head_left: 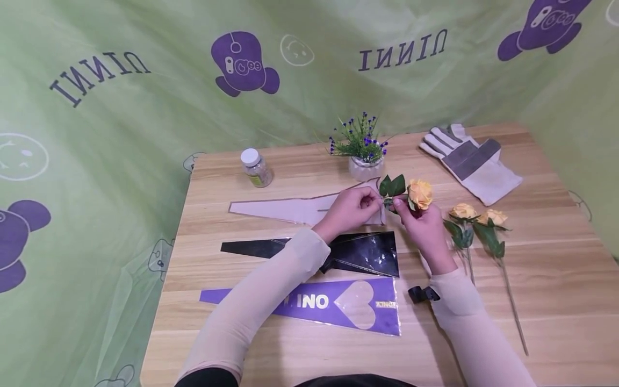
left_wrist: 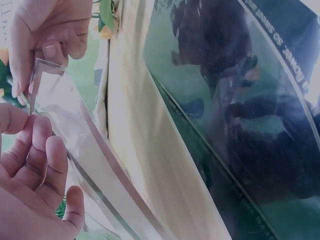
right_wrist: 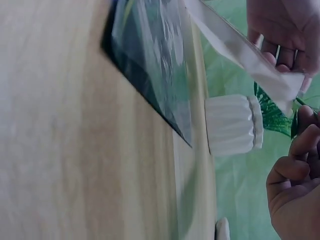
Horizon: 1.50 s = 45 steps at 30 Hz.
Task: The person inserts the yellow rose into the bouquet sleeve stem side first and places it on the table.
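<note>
My left hand [head_left: 349,210] pinches the open end of a white, clear-edged flower sleeve [head_left: 275,209] between thumb and fingertips. That end of the sleeve [left_wrist: 75,110] is lifted in the left wrist view. Just to the right, my right hand [head_left: 426,231] holds a yellow-orange artificial rose [head_left: 419,193] by its stem, close under the bloom. The rose's green leaves [head_left: 393,186] stand out beside the sleeve's mouth. Most of the stem is hidden; a thin dark line runs along the sleeve in the left wrist view. Both hands nearly touch.
A black sleeve [head_left: 367,253] and a purple sleeve [head_left: 319,317] lie nearer me. Two more roses [head_left: 463,210] rest at right, below a work glove [head_left: 471,161]. Behind are a white flowerpot [head_left: 366,167] and a lidded jar [head_left: 257,169].
</note>
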Available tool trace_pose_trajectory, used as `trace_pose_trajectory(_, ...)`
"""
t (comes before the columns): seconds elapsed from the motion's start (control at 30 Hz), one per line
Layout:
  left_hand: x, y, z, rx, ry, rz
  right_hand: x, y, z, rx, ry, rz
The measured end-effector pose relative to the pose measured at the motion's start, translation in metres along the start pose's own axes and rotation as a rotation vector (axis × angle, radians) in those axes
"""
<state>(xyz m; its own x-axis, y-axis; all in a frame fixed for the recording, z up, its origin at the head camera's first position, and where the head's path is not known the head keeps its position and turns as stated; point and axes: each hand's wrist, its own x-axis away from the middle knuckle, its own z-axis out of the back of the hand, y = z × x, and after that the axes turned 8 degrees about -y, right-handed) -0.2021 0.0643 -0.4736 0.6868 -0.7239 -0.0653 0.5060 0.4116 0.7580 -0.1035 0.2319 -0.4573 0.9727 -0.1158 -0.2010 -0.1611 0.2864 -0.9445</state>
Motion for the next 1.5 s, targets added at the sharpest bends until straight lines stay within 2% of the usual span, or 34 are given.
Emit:
trace_pose_trajectory(0.1,0.001,0.001,-0.001,0.002,0.011,-0.007,-0.001,0.003,0.000,-0.020,-0.023,-0.032)
trace_pose_trajectory(0.23,0.002,0.002,-0.001,0.019,0.013,0.001,-0.001,0.028,0.006,-0.138,-0.074,-0.103)
trace_pose_trajectory(0.33,0.003,0.002,0.000,0.029,0.011,0.009,0.000,0.043,0.014,-0.312,-0.170,-0.072)
trace_pose_trajectory(0.43,0.003,0.001,0.001,0.037,0.017,0.012,0.001,0.042,0.020,-0.491,-0.315,-0.016)
trace_pose_trajectory(0.53,0.006,0.000,0.002,0.050,0.019,0.018,0.001,0.041,0.023,-0.574,-0.380,0.008)
trace_pose_trajectory(0.6,0.007,-0.001,0.002,0.058,0.020,0.016,0.001,0.040,0.024,-0.590,-0.369,0.012)
trace_pose_trajectory(0.8,0.007,-0.002,0.003,0.072,0.021,0.006,0.001,0.035,0.021,-0.648,-0.222,0.006)
trace_pose_trajectory(0.9,0.008,-0.001,0.003,0.066,0.019,0.003,0.002,0.034,0.020,-0.650,-0.196,-0.009)
trace_pose_trajectory(1.13,0.012,0.005,0.004,0.067,0.017,0.007,0.002,0.034,0.020,-0.545,-0.269,-0.092)
trace_pose_trajectory(1.3,0.014,0.006,0.004,0.118,0.079,0.045,0.002,0.035,0.022,-0.446,-0.179,-0.112)
trace_pose_trajectory(1.4,0.015,0.008,0.005,0.128,0.098,0.039,0.003,0.034,0.024,-0.428,-0.117,-0.142)
trace_pose_trajectory(1.5,0.017,0.011,0.005,0.080,0.099,0.027,0.002,0.032,0.023,-0.396,-0.127,-0.176)
